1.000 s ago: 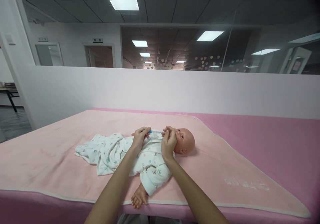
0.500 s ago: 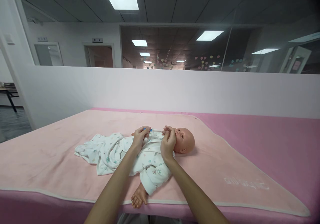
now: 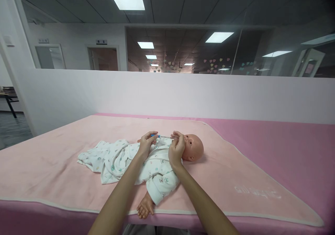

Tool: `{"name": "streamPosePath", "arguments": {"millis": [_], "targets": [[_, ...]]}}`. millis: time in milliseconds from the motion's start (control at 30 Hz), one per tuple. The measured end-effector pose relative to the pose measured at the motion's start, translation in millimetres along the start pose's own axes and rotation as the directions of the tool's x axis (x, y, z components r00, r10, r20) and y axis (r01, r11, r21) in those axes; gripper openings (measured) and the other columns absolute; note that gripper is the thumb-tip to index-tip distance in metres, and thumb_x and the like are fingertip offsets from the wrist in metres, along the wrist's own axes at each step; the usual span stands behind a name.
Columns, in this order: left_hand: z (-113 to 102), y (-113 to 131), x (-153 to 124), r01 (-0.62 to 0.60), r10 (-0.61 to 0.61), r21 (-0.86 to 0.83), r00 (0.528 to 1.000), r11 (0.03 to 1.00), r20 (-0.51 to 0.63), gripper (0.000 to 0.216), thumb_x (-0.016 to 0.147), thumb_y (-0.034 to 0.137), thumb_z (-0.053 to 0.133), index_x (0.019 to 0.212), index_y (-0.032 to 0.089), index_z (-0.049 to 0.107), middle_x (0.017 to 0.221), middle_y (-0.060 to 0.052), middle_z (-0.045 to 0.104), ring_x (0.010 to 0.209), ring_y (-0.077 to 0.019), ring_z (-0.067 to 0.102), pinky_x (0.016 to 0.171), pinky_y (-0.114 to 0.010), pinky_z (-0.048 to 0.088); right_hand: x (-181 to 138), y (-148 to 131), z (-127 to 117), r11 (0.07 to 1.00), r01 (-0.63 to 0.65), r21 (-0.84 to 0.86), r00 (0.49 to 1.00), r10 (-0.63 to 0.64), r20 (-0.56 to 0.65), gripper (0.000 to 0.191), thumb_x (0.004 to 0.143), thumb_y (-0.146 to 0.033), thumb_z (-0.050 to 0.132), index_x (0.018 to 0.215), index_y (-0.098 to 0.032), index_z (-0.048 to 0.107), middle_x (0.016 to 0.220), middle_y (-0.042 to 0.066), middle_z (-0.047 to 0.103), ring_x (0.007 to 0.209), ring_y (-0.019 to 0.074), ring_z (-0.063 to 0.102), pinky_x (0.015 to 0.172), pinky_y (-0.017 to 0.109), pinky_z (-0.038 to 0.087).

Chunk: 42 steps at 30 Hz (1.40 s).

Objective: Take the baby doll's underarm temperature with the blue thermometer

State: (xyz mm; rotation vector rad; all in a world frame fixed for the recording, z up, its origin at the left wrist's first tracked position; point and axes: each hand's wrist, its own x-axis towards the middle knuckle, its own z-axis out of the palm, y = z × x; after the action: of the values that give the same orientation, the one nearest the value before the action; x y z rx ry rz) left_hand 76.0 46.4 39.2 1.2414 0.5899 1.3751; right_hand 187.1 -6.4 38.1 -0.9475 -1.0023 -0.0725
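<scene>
A baby doll in a white patterned romper lies on its back on a pale pink blanket, head to the right. Between my two hands I hold a thin clear syringe-like tube with a blue end above the doll's chest. My left hand pinches the blue end. My right hand pinches the other end close to the doll's mouth. The doll's bare hand rests near the blanket's front edge.
The blanket covers a darker pink padded table. A low white partition wall runs behind it, with glass above. On the left is an open floor area with a dark desk.
My left hand has lifted slightly, raising the blue end of the tube a little. My right hand and the doll stay where they were.
</scene>
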Motion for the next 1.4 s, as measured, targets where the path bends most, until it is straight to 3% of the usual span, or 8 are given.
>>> {"name": "streamPosePath", "arguments": {"millis": [233, 400, 533, 700, 833, 1033, 1200, 1400], "targets": [[9, 16, -8, -0.122, 0.118, 0.252, 0.993, 0.960, 0.032, 0.027, 0.067, 0.037, 0.059, 0.084, 0.017, 0.064, 0.071, -0.003, 0.060, 0.059, -0.0125, 0.050, 0.060, -0.025, 0.038, 5, -35, -62, 0.929, 0.275, -0.249, 0.958, -0.288, -0.016, 0.023, 0.079, -0.010, 0.035, 0.088, -0.018, 0.055, 0.086, 0.005, 0.059, 0.085, 0.0161, 0.057, 0.077, 0.035, 0.047], [23, 23, -25, -0.492, 0.442, 0.584, 0.864, 0.646, 0.239, 0.012, 0.069, 0.030, 0.058, 0.074, 0.023, 0.066, 0.070, -0.004, 0.060, 0.074, -0.0190, 0.050, 0.077, -0.031, 0.033, -33, -48, -137, 0.701, 0.389, -0.598, 0.866, -0.499, -0.021, 0.025, 0.074, -0.004, 0.042, 0.085, -0.019, 0.059, 0.087, 0.005, 0.062, 0.083, 0.0162, 0.059, 0.076, 0.031, 0.047], [32, 19, -34, -0.655, 0.307, 0.588, 0.749, 0.473, 0.588, 0.028, 0.065, 0.035, 0.063, 0.091, 0.025, 0.063, 0.089, -0.006, 0.062, 0.087, -0.0224, 0.051, 0.082, -0.034, 0.033, -60, -32, -171, 0.502, 0.326, -0.801, 0.898, -0.429, 0.097, 0.022, 0.079, -0.010, 0.038, 0.084, -0.018, 0.058, 0.084, 0.005, 0.064, 0.077, 0.0167, 0.060, 0.070, 0.029, 0.046], [29, 8, -32, -0.605, 0.115, 0.603, 0.749, 0.519, 0.653, 0.064, 0.052, 0.042, 0.072, 0.111, 0.028, 0.054, 0.114, -0.006, 0.054, 0.104, -0.0270, 0.047, 0.087, -0.037, 0.034, -75, -5, -186, 0.475, 0.392, -0.788, 0.917, -0.275, 0.291, 0.027, 0.083, -0.019, 0.028, 0.078, -0.019, 0.054, 0.078, 0.005, 0.063, 0.068, 0.0157, 0.061, 0.061, 0.027, 0.047], [24, 6, -27, -0.496, 0.099, 0.559, 0.800, 0.665, 0.592, 0.047, 0.059, 0.028, 0.067, 0.106, 0.027, 0.058, 0.109, -0.005, 0.059, 0.101, -0.0237, 0.052, 0.086, -0.034, 0.038, -67, -9, -169, 0.532, 0.329, -0.780, 0.943, -0.141, 0.301, 0.025, 0.083, -0.022, 0.030, 0.077, -0.020, 0.055, 0.076, 0.004, 0.062, 0.062, 0.0159, 0.059, 0.054, 0.027, 0.045], [20, 6, -21, -0.282, 0.020, 0.484, 0.878, 0.829, 0.478, 0.024, 0.066, 0.018, 0.056, 0.087, 0.017, 0.067, 0.092, -0.006, 0.066, 0.088, -0.0189, 0.059, 0.079, -0.028, 0.045, -28, -32, -85, 0.717, 0.353, -0.602, 0.867, -0.008, 0.498, 0.024, 0.080, -0.015, 0.035, 0.088, -0.018, 0.057, 0.080, 0.005, 0.062, 0.073, 0.0161, 0.057, 0.062, 0.026, 0.043], [20, 3, -19, -0.325, 0.064, 0.543, 0.894, 0.774, 0.444, 0.029, 0.064, 0.015, 0.055, 0.090, 0.015, 0.067, 0.090, -0.005, 0.067, 0.084, -0.0169, 0.060, 0.077, -0.025, 0.046, -2, -20, -35, 0.753, 0.400, -0.523, 0.825, -0.047, 0.563, 0.022, 0.074, -0.009, 0.038, 0.082, -0.016, 0.058, 0.078, 0.006, 0.061, 0.073, 0.0166, 0.056, 0.062, 0.026, 0.041], [18, -2, -18, -0.423, 0.141, 0.680, 0.891, 0.599, 0.431, 0.027, 0.064, 0.020, 0.056, 0.090, 0.020, 0.067, 0.089, -0.002, 0.067, 0.087, -0.0186, 0.058, 0.081, -0.028, 0.042, -5, 7, -28, 0.801, 0.399, -0.446, 0.843, -0.128, 0.523, 0.026, 0.071, -0.006, 0.035, 0.081, -0.016, 0.058, 0.075, 0.007, 0.061, 0.069, 0.0168, 0.055, 0.056, 0.025, 0.040]]}}
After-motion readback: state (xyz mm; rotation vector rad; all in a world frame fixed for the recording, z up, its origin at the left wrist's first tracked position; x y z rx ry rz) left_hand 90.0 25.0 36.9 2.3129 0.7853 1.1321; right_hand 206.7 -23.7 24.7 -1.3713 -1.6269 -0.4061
